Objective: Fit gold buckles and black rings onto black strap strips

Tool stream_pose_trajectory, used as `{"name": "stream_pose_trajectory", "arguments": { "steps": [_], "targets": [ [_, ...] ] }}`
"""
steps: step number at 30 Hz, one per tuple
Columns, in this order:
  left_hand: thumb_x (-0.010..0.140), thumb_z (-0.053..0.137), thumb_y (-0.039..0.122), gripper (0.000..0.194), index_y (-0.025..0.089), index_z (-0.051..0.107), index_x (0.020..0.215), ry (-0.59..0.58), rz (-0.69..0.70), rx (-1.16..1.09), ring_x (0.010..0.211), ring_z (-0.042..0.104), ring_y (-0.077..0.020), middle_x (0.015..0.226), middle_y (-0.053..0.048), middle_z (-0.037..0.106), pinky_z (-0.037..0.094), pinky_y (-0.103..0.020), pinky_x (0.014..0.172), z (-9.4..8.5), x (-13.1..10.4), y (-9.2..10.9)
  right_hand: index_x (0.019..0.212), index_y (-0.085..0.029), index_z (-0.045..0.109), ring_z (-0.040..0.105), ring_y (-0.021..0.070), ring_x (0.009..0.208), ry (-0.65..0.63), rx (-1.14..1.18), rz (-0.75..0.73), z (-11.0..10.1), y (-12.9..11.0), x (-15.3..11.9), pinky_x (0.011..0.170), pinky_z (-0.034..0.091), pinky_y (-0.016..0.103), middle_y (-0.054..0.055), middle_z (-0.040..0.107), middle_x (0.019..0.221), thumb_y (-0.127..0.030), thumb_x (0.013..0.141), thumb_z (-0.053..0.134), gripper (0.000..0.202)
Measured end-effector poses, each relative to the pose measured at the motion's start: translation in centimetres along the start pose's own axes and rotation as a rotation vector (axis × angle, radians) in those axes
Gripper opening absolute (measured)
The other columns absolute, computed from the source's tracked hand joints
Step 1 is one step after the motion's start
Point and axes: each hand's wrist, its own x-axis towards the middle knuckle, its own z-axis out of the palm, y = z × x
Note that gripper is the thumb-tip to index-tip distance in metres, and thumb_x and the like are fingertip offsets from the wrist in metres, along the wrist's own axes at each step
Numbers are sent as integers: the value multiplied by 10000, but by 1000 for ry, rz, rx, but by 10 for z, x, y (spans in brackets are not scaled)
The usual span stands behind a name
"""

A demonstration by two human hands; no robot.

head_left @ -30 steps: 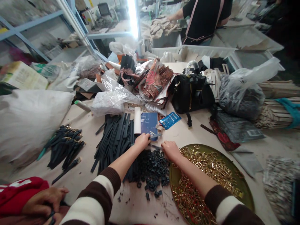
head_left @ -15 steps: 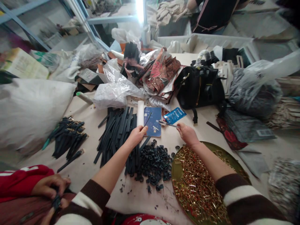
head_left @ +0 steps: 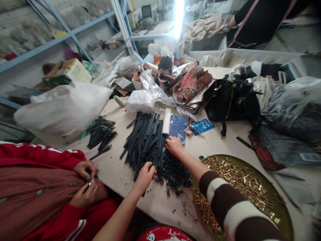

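Observation:
My left hand (head_left: 145, 175) is closed with finger and thumb pinched, over the near end of a pile of flat black straps (head_left: 144, 140). A dark strap tip shows below this hand, so it seems to hold one strap; most of it is hidden. My right hand (head_left: 175, 146) is curled at the near edge of a blue booklet (head_left: 178, 125), beside the straps. What its fingers hold, if anything, cannot be made out. Under the right forearm lies a heap of small black loops (head_left: 175, 174). A round tray (head_left: 286, 214) of gold-coloured metal buckles (head_left: 238, 184) stands to the right.
A white roll (head_left: 166, 121) and a blue packet (head_left: 202, 126) lie by the booklet. Straps with buckles (head_left: 102, 134) lie at left. Another person's hands (head_left: 86, 182) work at lower left. A black bag (head_left: 232, 100) and plastic-wrapped goods line the back.
My left hand has moved down toward me. My right hand has come left to the booklet's near edge, and the slim tool it held no longer shows. The view has swung left.

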Motion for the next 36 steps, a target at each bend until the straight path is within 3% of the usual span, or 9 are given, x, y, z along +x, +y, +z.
{"name": "stream_pose_trajectory", "arguments": {
  "steps": [7,10,15,19,23,26,29,32,36],
  "targets": [
    [742,438,304,191,145,486,838,3,-102,11,450,476,-71,605,34,508,367,-185,439,-18,-30,-47,780,-154,632,499,206,908,-59,-44,-132,1,-7,-33,799,283,329,102,599,854,-317,864,382,310],
    [744,429,255,180,145,481,876,23,-115,26,447,475,-72,612,33,507,386,-195,456,-18,-30,-56,858,-152,619,503,197,917,-66,-52,-154,2,-11,-36,810,287,319,99,599,906,-290,875,358,296],
    [767,402,226,180,157,476,916,37,-95,36,485,503,-79,634,31,503,397,-196,474,-7,-20,-51,917,-165,598,514,200,921,-70,-26,-169,5,-22,-28,814,311,318,93,598,958,-310,858,398,255],
    [780,380,219,197,147,482,932,-1,-145,-82,474,491,-70,641,32,491,370,-183,444,-5,-16,-34,924,-167,603,494,211,977,-9,70,-129,0,-18,-53,865,310,341,103,591,1011,-276,857,393,246],
    [768,423,244,220,121,503,931,-231,-261,-371,487,502,-65,666,10,528,379,-183,456,-7,-25,-7,986,-178,570,521,204,890,121,525,137,-14,-28,-84,779,381,333,92,591,963,-306,850,388,261],
    [747,487,266,253,106,538,935,-447,-322,-494,508,521,-69,692,-23,576,392,-183,479,-8,-37,16,848,-190,548,498,140,576,-41,1131,365,-25,-48,-99,552,394,268,-4,535,633,-436,830,386,295],
    [735,525,259,258,97,564,932,-604,-385,-539,537,540,-77,720,-51,606,398,-182,496,-7,-48,33,718,-194,484,376,83,430,-130,1582,521,-33,-59,-112,434,301,217,-72,414,501,-459,748,516,268],
    [727,550,249,264,108,569,949,-689,-436,-589,592,560,-93,759,-64,622,420,-194,538,-2,-61,40,674,-189,473,347,66,426,-107,1761,623,-38,-57,-126,415,258,203,-80,409,495,-424,674,608,271],
    [714,560,247,275,113,566,954,-692,-460,-580,612,569,-107,776,-72,629,435,-212,565,10,-82,39,702,-168,534,337,64,423,-116,1804,668,-43,-50,-149,407,236,201,-72,414,483,-452,655,607,296]
  ]
}}
